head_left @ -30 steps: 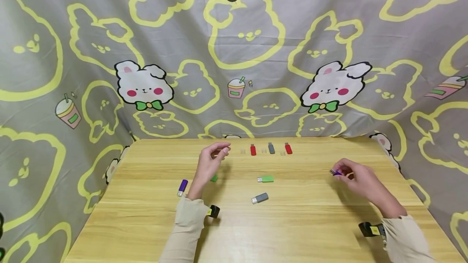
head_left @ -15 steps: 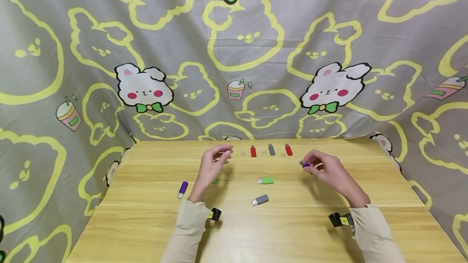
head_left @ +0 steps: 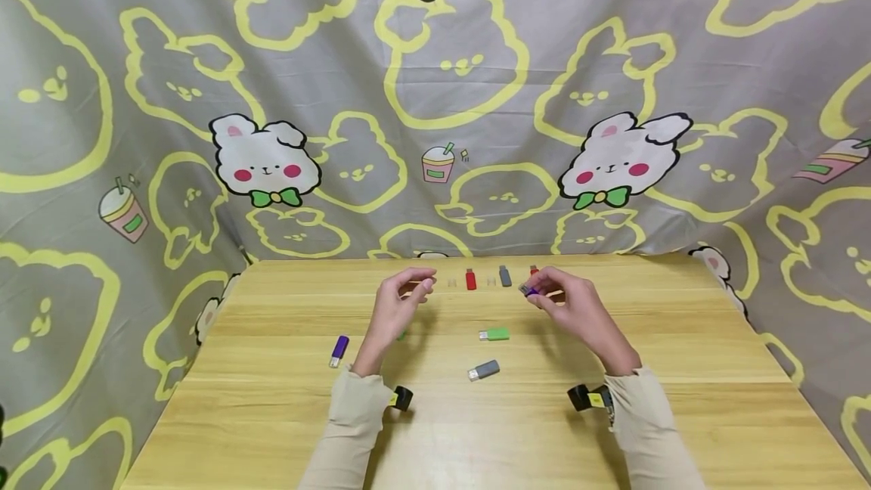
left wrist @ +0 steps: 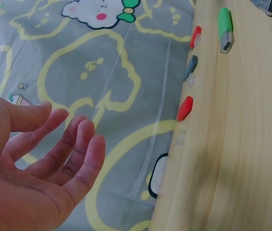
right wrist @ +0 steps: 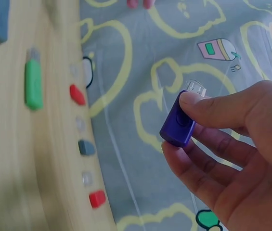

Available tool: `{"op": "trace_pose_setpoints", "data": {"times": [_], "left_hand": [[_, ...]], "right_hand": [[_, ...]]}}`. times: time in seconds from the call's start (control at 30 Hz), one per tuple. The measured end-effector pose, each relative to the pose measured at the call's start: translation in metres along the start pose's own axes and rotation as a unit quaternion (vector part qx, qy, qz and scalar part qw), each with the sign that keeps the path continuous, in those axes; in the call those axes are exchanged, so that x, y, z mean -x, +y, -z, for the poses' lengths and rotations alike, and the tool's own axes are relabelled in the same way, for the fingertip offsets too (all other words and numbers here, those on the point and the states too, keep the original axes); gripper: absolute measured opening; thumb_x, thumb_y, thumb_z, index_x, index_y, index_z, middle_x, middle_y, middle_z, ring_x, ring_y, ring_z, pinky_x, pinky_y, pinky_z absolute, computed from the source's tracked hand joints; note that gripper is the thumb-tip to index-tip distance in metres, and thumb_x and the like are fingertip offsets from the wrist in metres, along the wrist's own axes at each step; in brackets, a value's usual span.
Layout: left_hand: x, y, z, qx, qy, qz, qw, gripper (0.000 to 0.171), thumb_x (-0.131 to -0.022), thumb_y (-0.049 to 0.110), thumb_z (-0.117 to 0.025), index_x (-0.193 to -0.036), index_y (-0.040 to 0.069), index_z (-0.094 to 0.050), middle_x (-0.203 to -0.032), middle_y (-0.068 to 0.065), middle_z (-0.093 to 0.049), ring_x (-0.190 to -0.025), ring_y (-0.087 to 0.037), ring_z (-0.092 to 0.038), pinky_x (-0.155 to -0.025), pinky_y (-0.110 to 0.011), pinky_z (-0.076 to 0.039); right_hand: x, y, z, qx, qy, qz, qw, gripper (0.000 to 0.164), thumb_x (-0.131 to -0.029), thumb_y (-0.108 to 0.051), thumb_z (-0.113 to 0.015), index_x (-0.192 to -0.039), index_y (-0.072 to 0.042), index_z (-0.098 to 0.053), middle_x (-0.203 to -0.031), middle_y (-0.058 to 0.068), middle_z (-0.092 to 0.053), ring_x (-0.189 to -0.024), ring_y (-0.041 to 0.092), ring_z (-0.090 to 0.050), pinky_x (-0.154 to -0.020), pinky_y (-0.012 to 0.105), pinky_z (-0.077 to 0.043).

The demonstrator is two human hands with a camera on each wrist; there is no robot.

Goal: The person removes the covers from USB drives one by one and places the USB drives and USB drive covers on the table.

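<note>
My right hand [head_left: 570, 307] pinches a purple USB stick [right wrist: 178, 124] between thumb and fingers above the table, its metal plug end [right wrist: 196, 88] pointing up and away in the right wrist view. A clear cap seems to cover that plug. My left hand [head_left: 398, 302] hovers over the table with fingers loosely bent, and the left wrist view shows the palm holding nothing. At the back, a red USB stick [head_left: 471, 279] and a grey USB stick [head_left: 505, 276] stand in a row with another red stick [right wrist: 97, 198], partly hidden by my right hand in the head view. Clear caps [right wrist: 87, 179] lie between them.
Nearer on the wooden table [head_left: 435, 437] lie a green USB stick [head_left: 494, 334], a grey one [head_left: 484, 370] and a purple one [head_left: 339, 351]. Another green stick [head_left: 401, 336] is mostly hidden by my left wrist. A patterned curtain [head_left: 469, 203] hangs behind the table's back edge.
My right hand has moved left with the purple USB stick, from the table's right side to just before the rightmost red stick. My left hand has barely shifted.
</note>
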State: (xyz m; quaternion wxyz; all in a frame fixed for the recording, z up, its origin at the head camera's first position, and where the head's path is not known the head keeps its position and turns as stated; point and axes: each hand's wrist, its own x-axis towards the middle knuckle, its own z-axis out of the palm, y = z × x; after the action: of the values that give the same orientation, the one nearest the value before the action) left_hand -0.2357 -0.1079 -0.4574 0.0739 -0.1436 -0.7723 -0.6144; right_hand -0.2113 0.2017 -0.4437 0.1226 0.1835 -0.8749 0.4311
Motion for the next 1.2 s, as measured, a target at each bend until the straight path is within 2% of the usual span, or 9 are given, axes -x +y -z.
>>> {"op": "trace_pose_setpoints", "data": {"times": [0.17,0.47,0.63,0.87,1.07,1.2], "left_hand": [[0.0,0.002,-0.002,0.008,0.005,0.003,1.0,0.022,-0.1,0.003,-0.065,-0.119,-0.008,-0.07,-0.114,-0.024,-0.071,-0.096,-0.039,-0.069,-0.081,-0.046,-0.061],[0.001,0.0,-0.003,0.001,-0.005,0.003,1.0,0.022,-0.101,0.005,-0.065,-0.119,-0.006,-0.071,-0.111,-0.02,-0.072,-0.093,-0.034,-0.071,-0.078,-0.03,-0.061],[0.001,0.002,-0.005,0.006,-0.006,0.002,1.0,0.021,-0.1,0.005,-0.066,-0.118,-0.005,-0.072,-0.11,-0.018,-0.073,-0.093,-0.033,-0.071,-0.077,-0.028,-0.061],[0.0,0.004,-0.01,0.026,-0.009,-0.006,0.9996,0.023,-0.099,0.002,-0.066,-0.119,-0.008,-0.07,-0.113,-0.023,-0.072,-0.095,-0.038,-0.069,-0.08,-0.041,-0.062],[0.0,0.007,-0.01,0.031,-0.024,-0.001,0.9992,0.021,-0.1,0.005,-0.067,-0.119,-0.002,-0.072,-0.11,-0.016,-0.074,-0.094,-0.03,-0.07,-0.081,-0.033,-0.061],[-0.001,0.005,-0.01,0.053,-0.036,-0.011,0.9979,0.021,-0.099,0.004,-0.068,-0.118,-0.004,-0.072,-0.11,-0.018,-0.074,-0.094,-0.032,-0.071,-0.082,-0.032,-0.061]], "right_hand": [[-0.008,-0.01,-0.013,-0.027,0.009,-0.002,1.0,0.017,-0.088,0.003,-0.078,-0.1,-0.007,-0.071,-0.093,0.004,-0.075,-0.084,0.021,-0.072,-0.074,0.031,-0.062],[-0.02,-0.031,-0.036,-0.074,0.004,-0.001,0.997,0.016,-0.09,0.002,-0.077,-0.103,-0.007,-0.073,-0.098,0.006,-0.075,-0.086,0.021,-0.072,-0.078,0.036,-0.062],[-0.026,-0.039,-0.045,-0.096,0.009,-0.005,0.995,0.015,-0.091,-0.001,-0.077,-0.104,-0.008,-0.073,-0.097,0.004,-0.076,-0.086,0.019,-0.071,-0.076,0.032,-0.061],[-0.027,-0.041,-0.054,-0.14,0.002,-0.025,0.99,0.014,-0.093,-0.003,-0.076,-0.106,-0.006,-0.073,-0.101,0.007,-0.076,-0.09,0.022,-0.073,-0.077,0.028,-0.06],[-0.028,-0.041,-0.062,-0.159,-0.004,-0.014,0.987,0.014,-0.093,-0.003,-0.075,-0.106,-0.008,-0.076,-0.106,0.008,-0.075,-0.094,0.024,-0.073,-0.08,0.032,-0.061],[-0.029,-0.042,-0.068,-0.155,-0.004,-0.003,0.988,0.014,-0.093,-0.005,-0.076,-0.106,-0.008,-0.078,-0.105,0.006,-0.075,-0.096,0.023,-0.072,-0.08,0.031,-0.061]]}}
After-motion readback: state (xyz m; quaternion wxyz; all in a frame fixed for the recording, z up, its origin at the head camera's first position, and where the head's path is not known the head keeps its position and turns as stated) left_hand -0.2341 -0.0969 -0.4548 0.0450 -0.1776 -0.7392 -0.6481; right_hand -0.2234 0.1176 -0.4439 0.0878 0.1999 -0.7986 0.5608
